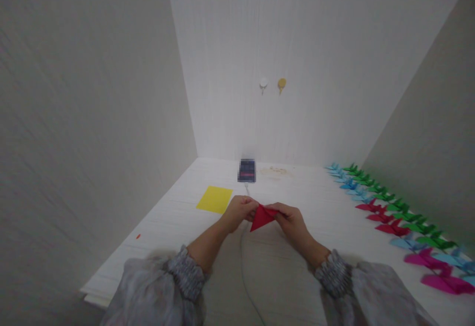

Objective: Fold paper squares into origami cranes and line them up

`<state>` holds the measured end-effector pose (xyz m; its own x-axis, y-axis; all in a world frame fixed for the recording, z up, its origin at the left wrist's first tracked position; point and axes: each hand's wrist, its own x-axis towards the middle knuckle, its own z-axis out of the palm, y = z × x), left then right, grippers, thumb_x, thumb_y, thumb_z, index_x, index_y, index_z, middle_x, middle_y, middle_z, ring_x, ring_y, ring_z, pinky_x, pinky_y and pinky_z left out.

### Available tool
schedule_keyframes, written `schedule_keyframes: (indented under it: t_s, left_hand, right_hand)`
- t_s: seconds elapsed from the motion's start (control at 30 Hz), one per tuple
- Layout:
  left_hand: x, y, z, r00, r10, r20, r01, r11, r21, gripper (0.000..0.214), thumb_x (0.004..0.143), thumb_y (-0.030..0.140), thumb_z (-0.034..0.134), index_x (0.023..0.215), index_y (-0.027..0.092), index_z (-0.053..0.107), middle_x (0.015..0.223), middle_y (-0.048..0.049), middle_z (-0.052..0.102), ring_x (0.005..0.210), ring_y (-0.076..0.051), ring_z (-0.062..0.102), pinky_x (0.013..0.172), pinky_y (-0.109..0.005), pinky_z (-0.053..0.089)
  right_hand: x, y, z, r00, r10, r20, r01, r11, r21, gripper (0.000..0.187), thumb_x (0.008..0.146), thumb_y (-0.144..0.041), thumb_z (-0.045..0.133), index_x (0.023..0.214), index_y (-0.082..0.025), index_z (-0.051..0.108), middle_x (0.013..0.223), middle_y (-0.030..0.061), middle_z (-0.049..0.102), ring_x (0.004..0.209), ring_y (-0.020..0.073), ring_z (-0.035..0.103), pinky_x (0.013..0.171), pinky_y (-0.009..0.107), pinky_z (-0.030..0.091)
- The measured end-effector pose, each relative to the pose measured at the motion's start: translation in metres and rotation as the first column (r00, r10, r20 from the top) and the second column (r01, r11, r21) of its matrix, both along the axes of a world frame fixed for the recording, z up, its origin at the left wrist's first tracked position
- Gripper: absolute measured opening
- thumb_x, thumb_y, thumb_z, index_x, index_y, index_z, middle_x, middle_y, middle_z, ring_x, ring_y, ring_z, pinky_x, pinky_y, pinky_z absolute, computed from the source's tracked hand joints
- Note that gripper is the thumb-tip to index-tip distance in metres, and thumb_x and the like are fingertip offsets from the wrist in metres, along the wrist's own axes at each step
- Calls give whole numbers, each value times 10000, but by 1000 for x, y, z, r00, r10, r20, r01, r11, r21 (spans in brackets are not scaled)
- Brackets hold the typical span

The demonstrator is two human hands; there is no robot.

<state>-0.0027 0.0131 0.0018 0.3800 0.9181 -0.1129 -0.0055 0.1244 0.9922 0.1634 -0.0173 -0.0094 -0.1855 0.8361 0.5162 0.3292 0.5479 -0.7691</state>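
A red sheet of paper [261,217], folded into a triangle pointing down, is held above the white table [178,227] between both hands. My left hand [240,211] pinches its upper left edge. My right hand [290,219] pinches its upper right corner. Both hands have their fingers closed on the paper. A flat yellow paper square [214,199] lies on the table just left of my left hand.
A phone [247,170] stands at the back of the table with a white cable [243,261] running toward me. Rows of folded paper figures in blue, green, red and magenta [393,214] line the right edge. Two hooks [272,85] are on the back wall.
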Motion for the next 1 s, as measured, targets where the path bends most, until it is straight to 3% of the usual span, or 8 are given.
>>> schedule_keyframes:
  t_s: [0.3, 0.73, 0.9, 1.0]
  left_hand:
    - [2, -4, 9, 995, -8, 95, 14, 998, -65, 147, 634, 259, 536, 629, 116, 570, 582, -31, 610, 490, -100, 538, 498, -220, 409]
    - [1, -5, 10, 996, -12, 89, 17, 998, -54, 204, 608, 298, 611, 652, 100, 585, 551, -24, 603, 498, -103, 555, 530, -240, 447]
    - [0, 1, 6, 998, 51, 42, -54, 995, 78, 212, 640, 296, 582, 699, 93, 595, 602, -32, 613, 533, -102, 563, 580, -255, 465]
    - [-1, 3, 2, 997, 62, -46, -53, 982, 179, 223, 669, 306, 549, 750, 104, 596, 654, -35, 624, 572, -106, 566, 596, -247, 461]
  right_hand:
    - [2, 2, 4, 993, 67, 101, -84, 980, 180, 293, 740, -63, 435, 892, -215, 634, 822, 40, 644, 774, 148, 594, 702, 276, 473]
    - [3, 4, 1, 990, 120, 77, -134, 971, 200, 272, 772, -88, 432, 910, -215, 629, 854, 52, 624, 805, 148, 577, 724, 291, 459]
    - [5, 2, 7, 979, 203, 13, -203, 978, 49, 255, 760, -210, 489, 982, -223, 614, 991, 60, 607, 926, 184, 548, 812, 326, 424]
    - [5, 3, 8, 990, 87, -106, -103, 982, -155, 296, 802, -315, 425, 1011, -199, 599, 964, 65, 632, 898, 185, 566, 810, 330, 424]
